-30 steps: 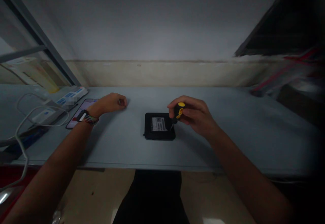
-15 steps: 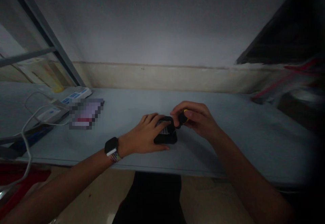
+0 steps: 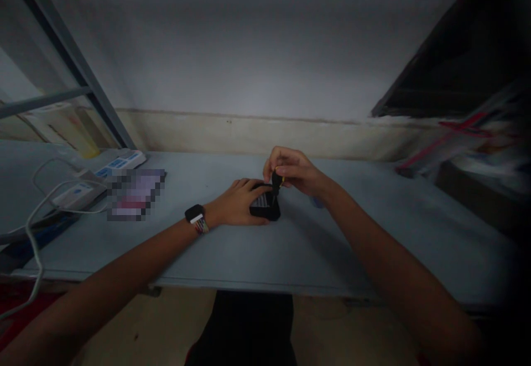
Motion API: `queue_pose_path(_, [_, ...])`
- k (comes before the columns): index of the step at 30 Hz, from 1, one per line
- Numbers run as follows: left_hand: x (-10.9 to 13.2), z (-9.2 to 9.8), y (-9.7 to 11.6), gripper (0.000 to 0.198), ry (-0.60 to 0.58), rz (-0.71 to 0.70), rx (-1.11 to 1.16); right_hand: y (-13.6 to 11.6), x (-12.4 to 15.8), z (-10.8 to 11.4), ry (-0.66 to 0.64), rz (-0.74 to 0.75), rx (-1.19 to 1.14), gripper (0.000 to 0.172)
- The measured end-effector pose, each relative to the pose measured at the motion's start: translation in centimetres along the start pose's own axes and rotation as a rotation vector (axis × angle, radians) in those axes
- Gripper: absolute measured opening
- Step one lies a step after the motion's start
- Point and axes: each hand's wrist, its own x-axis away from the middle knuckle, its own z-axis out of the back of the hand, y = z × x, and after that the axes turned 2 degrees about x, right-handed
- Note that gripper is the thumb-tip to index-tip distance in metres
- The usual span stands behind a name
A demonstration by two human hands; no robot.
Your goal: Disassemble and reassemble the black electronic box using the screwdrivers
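Pale tabletop [image 3: 232,255]: screwdriver [image 3: 277,179] over a black box [image 3: 271,212].
Left hand [image 3: 239,203] splays, fingers loose, across the box; right hand [image 3: 296,171] grasps the screwdriver. Best hold it upright, pressing steadily.

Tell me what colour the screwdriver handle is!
The handle is black with yellow, seen best in the head view.

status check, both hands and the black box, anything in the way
Left hand spread across black box. Right hand gripping screwdriver, shaft down at box's right side. Left hand partly covers label.
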Motion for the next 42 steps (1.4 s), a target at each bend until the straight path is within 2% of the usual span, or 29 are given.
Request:
queue_pose_path(4, [-0.5,-0.4,-0.6,0.09,0.017,-0.015,-0.001,0.1,0.1,0.9,-0.008,0.035,-0.015,0.028])
queue_pose_path(10, [-0.3,-1.3,-0.7,0.089,0.078,-0.026,-0.025,0.3,1.7,0.7,0.046,0.089,-0.029,0.021])
queue_pose_path(21, [0.0,-1.3,-0.2,0.09,0.09,-0.015,-0.049,0.0,2.8,0.7,0.06,0.044,0.041,0.027])
queue_pose_path(27, [0.2,-1.2,-0.2,0.087,0.093,-0.008,-0.035,-1.0,3.0,-0.6,0.107,0.026,0.04,0.032])
queue_pose_path(31, [0.3,-1.2,-0.2,0.086,0.086,-0.032,-0.034,-0.4,2.7,-1.9,0.24,-0.001,0.053,0.032])
queue_pose_path(34, [0.3,-1.2,-0.3,0.087,0.091,-0.038,-0.048,0.1,2.4,-2.2,0.236,0.016,-0.012,0.032])
queue_pose_path(42, [0.3,-1.3,-0.4,0.088,0.095,-0.046,-0.053,0.1,2.4,-0.3,0.186,0.07,0.021,0.032])
